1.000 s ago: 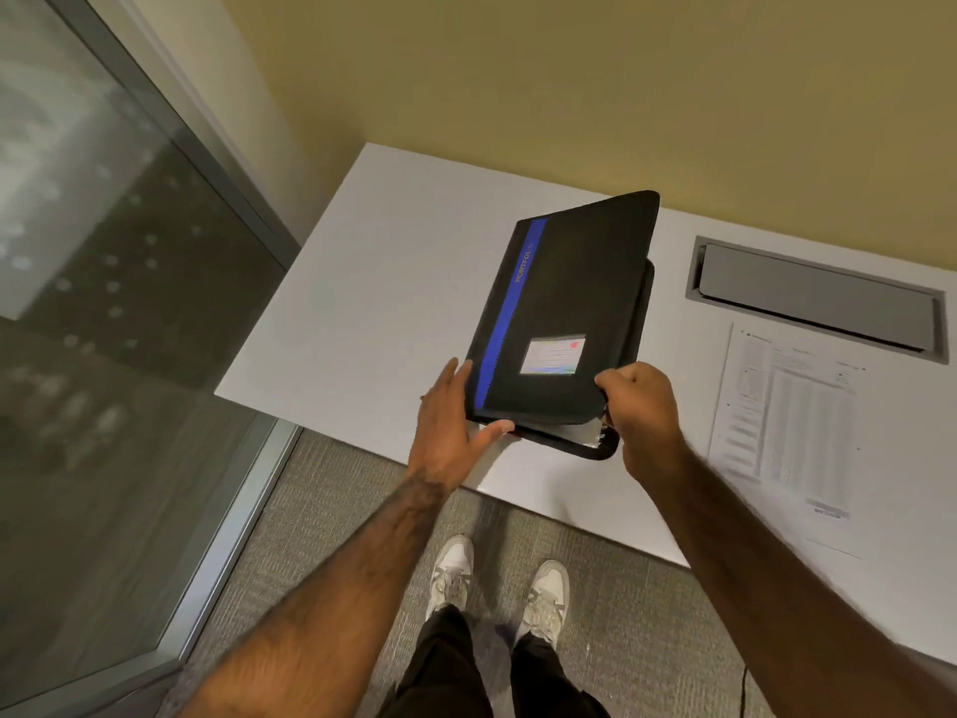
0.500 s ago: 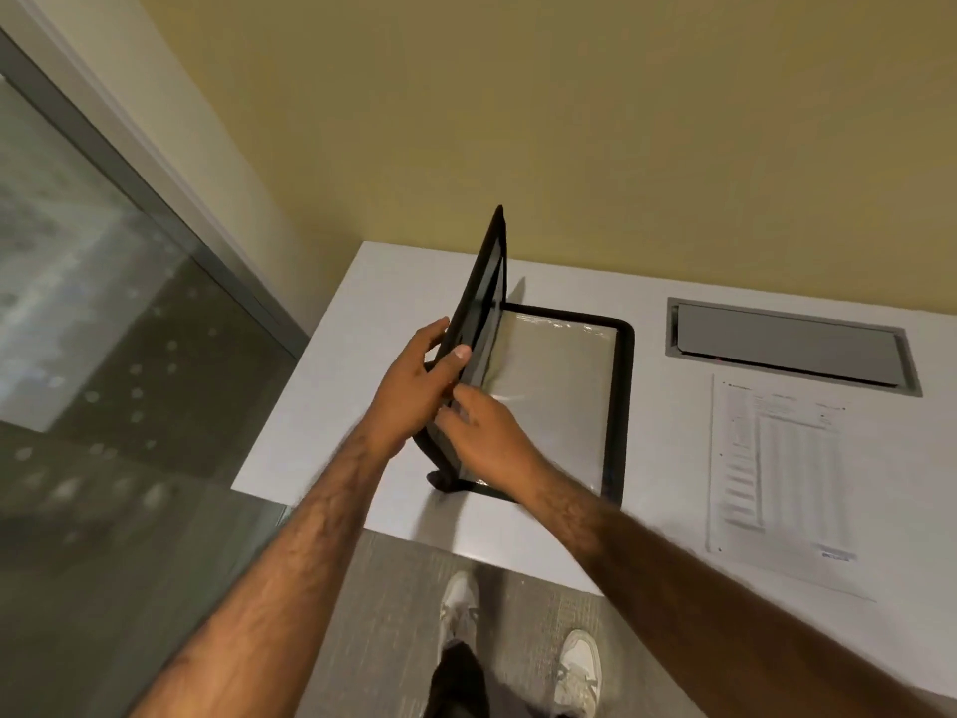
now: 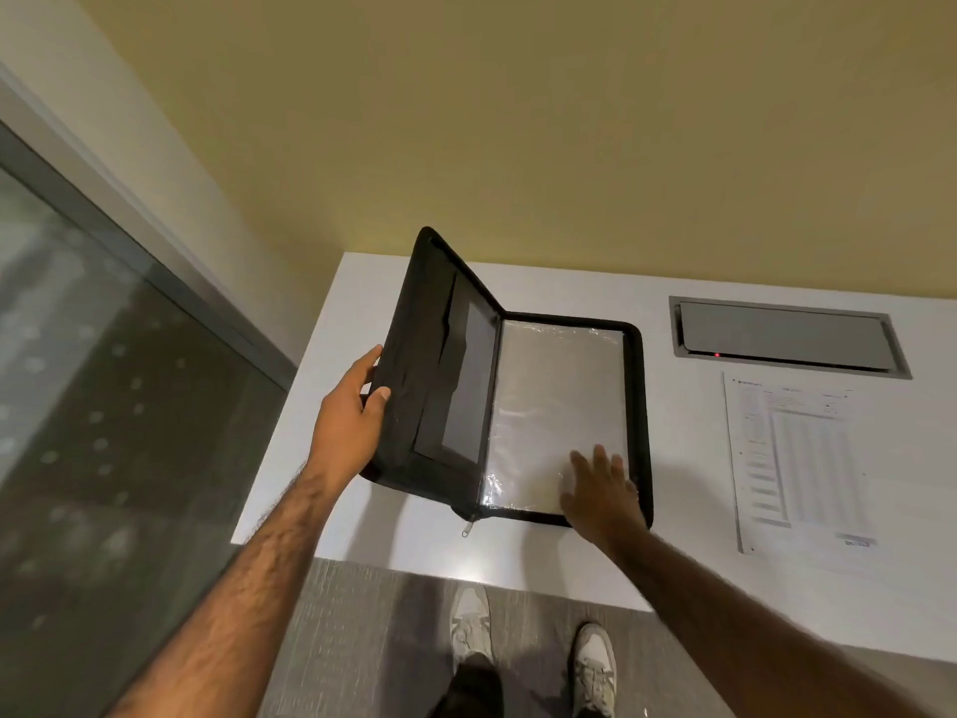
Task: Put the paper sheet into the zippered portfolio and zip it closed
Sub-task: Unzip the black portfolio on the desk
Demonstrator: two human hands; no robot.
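Table: white top (image 3: 362, 313) against a yellow-tan wall (image 3: 518, 121); the portfolio lies toward its left end.
Portfolio: black zippered case (image 3: 414, 355), unzipped and spread like a book; its right half lies flat on the table and its left cover stands raised at a slant.
Clear sleeve: glossy plastic pocket (image 3: 549, 396) filling the portfolio's flat right half.
Zipper pull: small metal tab (image 3: 468, 526) hanging off the portfolio's near edge, at the spine.
Left hand: it (image 3: 347, 422) grips the outer edge of the portfolio's raised cover, thumb on the inner face, fingers curled behind.
Right hand: it (image 3: 600, 492) lies palm down over the portfolio's near right corner, fingers straight and spread, holding nothing; slightly blurred.
Paper sheet: printed page (image 3: 797, 458) flat on the table, right of the portfolio and apart from it, touched by neither hand.
Cable hatch: grey metal lid (image 3: 782, 336) set in the tabletop, right of the portfolio, beyond the sheet.
Glass panel: grey-framed pane (image 3: 103, 406) left of the portfolio, past the table's edge.
Floor: grey carpet (image 3: 373, 640) nearer than the portfolio, with 2 pale shoes (image 3: 471, 624) on it.
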